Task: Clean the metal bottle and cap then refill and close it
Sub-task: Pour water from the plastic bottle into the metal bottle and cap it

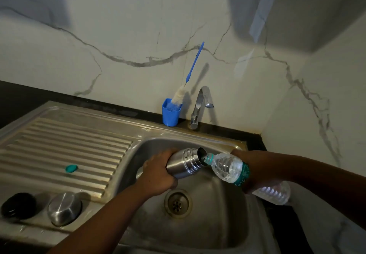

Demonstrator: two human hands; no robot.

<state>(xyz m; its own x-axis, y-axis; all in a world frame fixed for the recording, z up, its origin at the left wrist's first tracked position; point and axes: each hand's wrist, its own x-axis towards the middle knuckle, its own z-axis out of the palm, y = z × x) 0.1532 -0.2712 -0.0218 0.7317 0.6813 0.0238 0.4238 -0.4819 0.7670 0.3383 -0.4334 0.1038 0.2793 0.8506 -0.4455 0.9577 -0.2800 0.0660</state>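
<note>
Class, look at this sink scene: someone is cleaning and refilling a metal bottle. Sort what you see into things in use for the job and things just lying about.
In use:
metal bottle, held by the left hand
plastic water bottle, tipped into it by the right hand
metal cap
sink

Lying about:
teal lid
black round object
bottle brush in blue cup
tap

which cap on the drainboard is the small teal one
The teal cap lying alone on the ribs; the steel cap and black lid sit nearer, at the front edge.

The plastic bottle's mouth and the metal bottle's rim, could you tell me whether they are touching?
Cannot tell. In the head view the plastic bottle tips its mouth right at the metal bottle opening, but neither contact nor gap shows plainly.
</note>
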